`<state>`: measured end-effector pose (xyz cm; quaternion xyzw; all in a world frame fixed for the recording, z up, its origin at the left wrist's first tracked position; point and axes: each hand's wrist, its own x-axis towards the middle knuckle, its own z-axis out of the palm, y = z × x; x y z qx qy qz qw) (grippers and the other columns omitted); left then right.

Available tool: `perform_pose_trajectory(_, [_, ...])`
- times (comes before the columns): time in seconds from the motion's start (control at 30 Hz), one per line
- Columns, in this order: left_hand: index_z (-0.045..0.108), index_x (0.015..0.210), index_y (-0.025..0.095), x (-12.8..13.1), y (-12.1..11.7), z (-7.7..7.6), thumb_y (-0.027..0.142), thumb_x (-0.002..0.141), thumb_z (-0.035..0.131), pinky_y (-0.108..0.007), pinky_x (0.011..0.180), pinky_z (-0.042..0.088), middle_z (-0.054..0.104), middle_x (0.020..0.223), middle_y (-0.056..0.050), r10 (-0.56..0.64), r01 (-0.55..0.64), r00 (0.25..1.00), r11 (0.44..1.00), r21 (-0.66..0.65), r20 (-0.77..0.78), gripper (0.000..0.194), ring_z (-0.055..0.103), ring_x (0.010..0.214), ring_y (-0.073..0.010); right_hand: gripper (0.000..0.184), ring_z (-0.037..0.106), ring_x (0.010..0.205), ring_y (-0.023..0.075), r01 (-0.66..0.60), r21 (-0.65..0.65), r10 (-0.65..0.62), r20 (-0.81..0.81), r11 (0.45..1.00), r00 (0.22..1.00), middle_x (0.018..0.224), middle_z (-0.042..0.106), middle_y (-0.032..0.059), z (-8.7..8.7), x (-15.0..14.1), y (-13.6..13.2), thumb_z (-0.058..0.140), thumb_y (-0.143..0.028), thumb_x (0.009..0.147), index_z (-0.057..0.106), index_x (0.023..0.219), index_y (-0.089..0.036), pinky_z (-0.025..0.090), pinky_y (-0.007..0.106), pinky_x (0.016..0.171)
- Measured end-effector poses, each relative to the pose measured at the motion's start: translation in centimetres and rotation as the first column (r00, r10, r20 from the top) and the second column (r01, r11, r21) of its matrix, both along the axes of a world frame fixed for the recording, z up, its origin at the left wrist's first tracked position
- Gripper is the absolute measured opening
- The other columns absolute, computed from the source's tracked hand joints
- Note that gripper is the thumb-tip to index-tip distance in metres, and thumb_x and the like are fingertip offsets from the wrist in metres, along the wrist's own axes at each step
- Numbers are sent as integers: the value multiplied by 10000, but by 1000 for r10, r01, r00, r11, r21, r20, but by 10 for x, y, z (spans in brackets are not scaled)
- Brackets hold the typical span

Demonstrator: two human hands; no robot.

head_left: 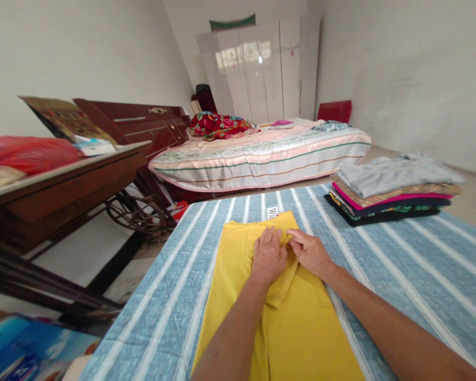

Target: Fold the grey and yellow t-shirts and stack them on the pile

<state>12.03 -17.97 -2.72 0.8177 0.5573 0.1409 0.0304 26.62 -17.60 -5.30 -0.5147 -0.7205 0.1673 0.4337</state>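
A yellow garment (301, 328) lies spread on a blue-and-white striped cloth (162, 296), running toward me past the lower picture edge. Whether it is a shirt or trousers I cannot tell. My left hand (267, 254) rests flat on its upper part, palm down and fingers stretched out. Just right of it, my right hand (309, 253) has its thumb and fingers closed in a pinch on the garment's right upper edge. A flap of the yellow fabric is folded over under and below the left hand. A white printed patch (272, 212) shows just beyond the garment's top edge.
A stack of folded clothes (392, 188) sits at the right back. Beyond is a bed (262, 164) with a red floral blanket (218, 126). At left stands a sewing table (75, 182) bearing a red bag (31, 153); a blue package (31, 346) lies below.
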Motion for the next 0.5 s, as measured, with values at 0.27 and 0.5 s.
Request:
perform_pose_trajectory(0.27, [531, 1200, 231, 4, -2, 6, 369, 932, 298, -474, 1058, 277, 436, 1390, -96, -57, 53, 994, 998, -40, -93, 382, 306, 1333, -259, 283, 660, 773, 163, 84, -52, -91, -168, 995, 982, 870, 704, 23, -3, 14, 11, 464, -212, 789, 631, 1017, -209, 502, 277, 716])
perform_pose_trajectory(0.5, [536, 1204, 229, 2, -1, 4, 356, 944, 263, -460, 1065, 270, 446, 1387, -85, -61, 58, 995, 998, -37, -81, 399, 321, 1326, -238, 42, 586, 864, 196, 43, 15, -43, -10, 999, 999, 785, 660, 23, 3, 25, 12, 614, -204, 681, 652, 675, -222, 442, 334, 824])
